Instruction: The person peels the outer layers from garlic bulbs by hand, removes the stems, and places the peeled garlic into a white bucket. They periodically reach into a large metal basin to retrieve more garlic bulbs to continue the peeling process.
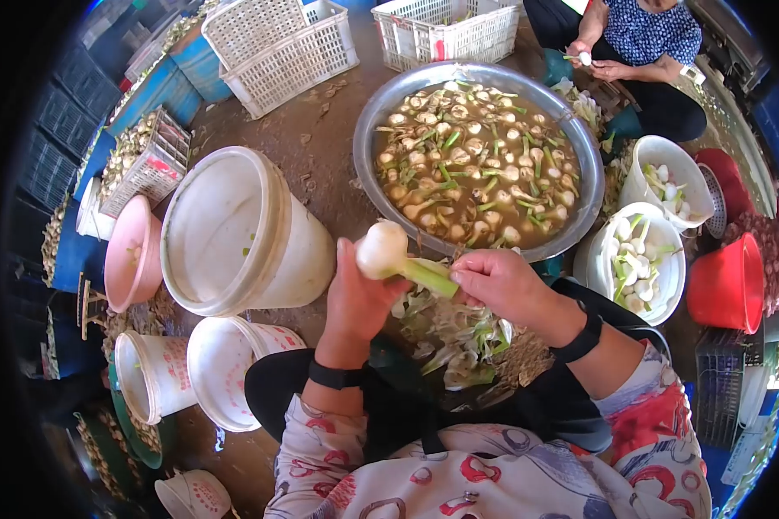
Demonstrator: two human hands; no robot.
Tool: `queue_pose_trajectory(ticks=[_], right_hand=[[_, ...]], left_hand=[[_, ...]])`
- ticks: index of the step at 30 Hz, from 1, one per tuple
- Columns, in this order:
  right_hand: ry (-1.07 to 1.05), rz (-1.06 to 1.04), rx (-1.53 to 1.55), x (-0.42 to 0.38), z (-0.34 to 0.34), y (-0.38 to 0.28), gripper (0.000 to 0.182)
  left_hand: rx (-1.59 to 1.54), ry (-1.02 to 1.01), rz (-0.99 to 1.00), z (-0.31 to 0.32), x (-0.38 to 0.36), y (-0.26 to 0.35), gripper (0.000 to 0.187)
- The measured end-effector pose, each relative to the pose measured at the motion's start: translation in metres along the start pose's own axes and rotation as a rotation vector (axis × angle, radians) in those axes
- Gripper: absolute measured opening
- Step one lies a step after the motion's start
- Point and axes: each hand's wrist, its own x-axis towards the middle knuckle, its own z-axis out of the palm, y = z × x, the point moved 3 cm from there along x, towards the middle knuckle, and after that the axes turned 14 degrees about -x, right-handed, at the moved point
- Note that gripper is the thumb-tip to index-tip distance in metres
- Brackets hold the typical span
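A white garlic bulb point(383, 250) with a thick pale green stem is held up just below the large metal basin point(368, 186). My left hand point(359, 290) is wrapped round the bulb's underside. At the stem's cut end, my right hand point(493, 281) pinches with thumb and finger; some dry brownish strands show beside the fingertips. Many bulbs with stems float in brown water in the basin. Beneath my hands lies a heap of peeled skins and leaves point(472, 346) on the floor.
Large white tubs point(273, 233) stand at the left, with smaller white buckets point(151, 376) below. Buckets of peeled garlic point(636, 268) and a red bucket point(727, 285) are at the right. Crates point(290, 60) stand behind. A seated person point(649, 39) holds a bulb at the top right.
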Motion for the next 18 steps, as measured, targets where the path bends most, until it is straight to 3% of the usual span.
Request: queue_pose_trajectory(ticks=[2,5,6,8,11,12,14,15,16,18], right_hand=[[0.361,-0.347,-0.553,-0.01,-0.008,-0.017,0.014],[0.307,-0.449,-0.492,-0.02,-0.008,-0.034,0.013],[0.305,-0.446,-0.496,-0.021,-0.008,-0.036,0.013],[0.408,-0.566,-0.717,-0.022,-0.004,-0.043,0.009],[0.535,-0.642,-0.883,-0.019,0.003,-0.04,0.007],[0.539,-0.636,-0.88,-0.013,-0.002,-0.037,0.007],[0.825,-0.488,-1.143,0.004,-0.03,-0.028,0.011],[0.784,-0.297,-1.278,0.019,-0.041,-0.011,0.01],[0.786,-0.291,-1.28,0.024,-0.039,0.005,0.01],[0.242,0.021,-1.374,0.041,-0.025,0.038,0.01]], left_hand=[[0.556,0.001,0.341,0.002,-0.005,0.007,0.038],[0.82,-0.171,0.269,0.007,-0.01,0.002,0.04],[0.816,-0.171,0.269,0.008,-0.011,-0.001,0.04],[0.381,-0.21,0.172,0.01,-0.011,-0.008,0.046],[0.411,-0.234,0.135,0.005,-0.007,-0.015,0.05],[0.495,-0.213,0.17,0.005,-0.007,-0.016,0.053],[0.387,-0.256,0.082,0.009,-0.007,-0.024,0.052],[0.373,-0.264,0.031,0.007,-0.008,-0.03,0.052],[0.362,-0.272,-0.019,0.006,-0.008,-0.033,0.053],[0.295,-0.282,-0.118,0.008,-0.006,-0.036,0.052]])
